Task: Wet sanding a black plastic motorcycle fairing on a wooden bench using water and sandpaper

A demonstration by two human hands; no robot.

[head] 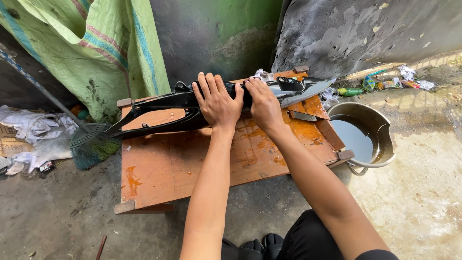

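Both your hands press flat on the black plastic panel (183, 108) lying across the far edge of the orange table (163, 168): left hand (217, 102) spread wide, right hand (262, 103) with fingers closer together. The panel could slide off that edge if you push unevenly. It runs left to right, grey tip pointing right toward the water bucket (380, 132).

Rough outdoor yard workshop, bare concrete ground, stained wooden work table (163, 168), metal water basin (380, 139), peeling wall (365, 33), broom (91, 147), litter (404, 79).
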